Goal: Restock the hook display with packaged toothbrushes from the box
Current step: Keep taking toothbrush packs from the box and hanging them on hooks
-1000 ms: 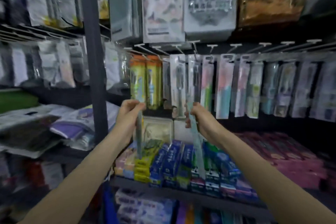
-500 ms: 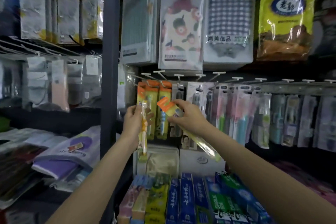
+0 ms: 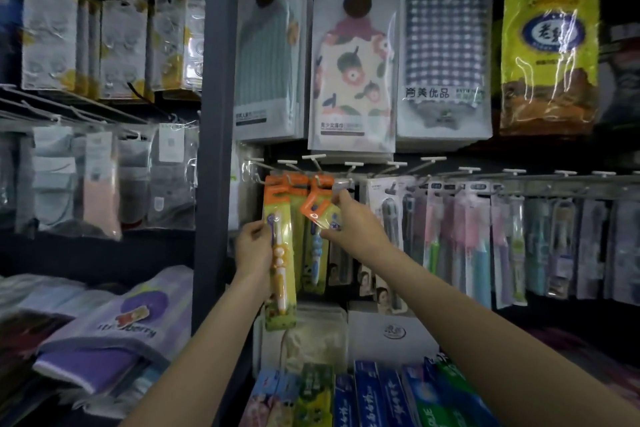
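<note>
While the left grip [image 3: 254, 248] holds, toothbrush pack [image 3: 281, 253] hangs below.

A shop aisle, dim and blurry: hooks [image 3: 433, 159] of packaged toothbrushes [image 3: 474, 239], probably toothpaste boxes [image 3: 367, 395] below.

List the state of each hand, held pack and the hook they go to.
Left hand: grips the yellow pack, upright.
Yellow pack: held below the hooks, not hung.
Right hand: pinches the tilted pack.
Tilted pack: orange top angled up towards a hook, not yet on.
Hook: holds orange-topped packs.
</note>
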A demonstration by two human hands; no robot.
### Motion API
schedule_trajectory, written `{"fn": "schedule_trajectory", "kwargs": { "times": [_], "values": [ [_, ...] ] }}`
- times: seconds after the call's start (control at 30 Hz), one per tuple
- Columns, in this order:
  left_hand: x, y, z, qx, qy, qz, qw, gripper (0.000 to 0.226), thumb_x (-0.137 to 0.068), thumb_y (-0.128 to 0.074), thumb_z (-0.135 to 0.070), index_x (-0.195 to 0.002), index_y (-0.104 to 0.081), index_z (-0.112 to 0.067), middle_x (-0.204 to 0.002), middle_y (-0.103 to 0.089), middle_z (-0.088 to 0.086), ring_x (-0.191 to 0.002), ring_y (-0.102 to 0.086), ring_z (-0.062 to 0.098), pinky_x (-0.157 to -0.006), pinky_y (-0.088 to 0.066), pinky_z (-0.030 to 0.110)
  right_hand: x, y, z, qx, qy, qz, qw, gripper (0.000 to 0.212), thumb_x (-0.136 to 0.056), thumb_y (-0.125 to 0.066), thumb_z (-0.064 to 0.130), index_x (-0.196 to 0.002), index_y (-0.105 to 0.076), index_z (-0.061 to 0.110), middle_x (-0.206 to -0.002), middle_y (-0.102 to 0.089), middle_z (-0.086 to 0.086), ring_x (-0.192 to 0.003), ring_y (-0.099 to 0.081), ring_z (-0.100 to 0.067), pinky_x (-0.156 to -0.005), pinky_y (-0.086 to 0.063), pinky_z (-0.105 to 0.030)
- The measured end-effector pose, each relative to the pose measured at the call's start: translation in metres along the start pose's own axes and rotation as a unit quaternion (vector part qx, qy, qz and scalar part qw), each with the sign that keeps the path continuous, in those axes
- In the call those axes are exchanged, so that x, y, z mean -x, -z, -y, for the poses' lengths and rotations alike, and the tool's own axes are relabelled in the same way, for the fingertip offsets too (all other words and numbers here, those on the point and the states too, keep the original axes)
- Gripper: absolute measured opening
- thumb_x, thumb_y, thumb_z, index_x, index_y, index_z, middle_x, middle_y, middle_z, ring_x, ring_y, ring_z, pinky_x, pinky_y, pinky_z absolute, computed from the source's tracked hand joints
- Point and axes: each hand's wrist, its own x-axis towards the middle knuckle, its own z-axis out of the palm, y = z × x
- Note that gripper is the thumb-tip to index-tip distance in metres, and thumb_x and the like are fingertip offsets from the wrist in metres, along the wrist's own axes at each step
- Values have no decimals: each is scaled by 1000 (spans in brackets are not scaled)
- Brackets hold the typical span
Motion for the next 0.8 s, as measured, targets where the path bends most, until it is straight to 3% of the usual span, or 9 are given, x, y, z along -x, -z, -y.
{"fn": "schedule_trajectory", "kwargs": {
  "times": [0.1,0.23,0.37,0.43,0.53,0.7,0.8],
  "values": [
    [-1,0,3,9,-14,9,1000,25,-96,-47,-17,-114,-53,0,-94,-60,22,-61,-51,13,-50,-40,24,-9,-1,3,19,7,-37,999,48,-81,-70,24,-116,-39,12,-116,-58,-7,-102,-58,-27,-73,-46,-34],
    [-4,-9,-6,-14,-60,30,998,24,-96,-49,-19,-118,-52,-9,-115,-60,9,-82,-59,15,-61,-44,23,-13,-12,13,-11,-11,-47,999,48,-84,-66,24,-119,-36,11,-112,-58,-11,-97,-60,-28,-71,-48,-35],
    [-5,-13,-10,-36,-53,18,998,18,-96,-47,-15,-113,-53,-12,-109,-60,8,-75,-57,13,-60,-46,25,-18,-16,17,-125,-88,-86,985,51,-85,-65,26,-124,-35,9,-107,-61,-11,-94,-61,-27,-72,-50,-36],
    [-7,-9,-6,-65,-56,29,996,17,-95,-48,-15,-111,-53,-13,-111,-60,8,-80,-58,14,-66,-47,27,-18,-18,16,-131,-96,-97,982,51,-85,-65,26,-123,-35,10,-107,-61,-12,-94,-61,-29,-74,-52,-40],
    [-10,-3,0,-131,-72,64,987,18,-93,-49,-7,-109,-52,-15,-105,-60,8,-81,-56,13,-62,-43,24,-8,-22,12,-113,-96,-69,987,56,-86,-65,27,-128,-33,8,-113,-57,-14,-97,-60,-29,-73,-50,-37],
    [27,9,23,-224,-213,-3,951,29,-85,-53,6,-111,-48,-7,-103,-52,3,-97,-54,19,-78,-43,26,42,-23,-28,-56,-105,0,993,65,-85,-65,33,-134,-31,8,-132,-40,-13,-122,-42,-28,-98,-42,-37],
    [70,9,51,-258,-282,6,924,29,-84,-50,6,-104,-47,-13,-106,-47,3,-96,-48,15,-79,-40,24,89,-8,-70,-82,-129,39,987,55,-87,-63,26,-132,-36,8,-126,-43,-13,-113,-46,-24,-91,-42,-32]
  ]
}}
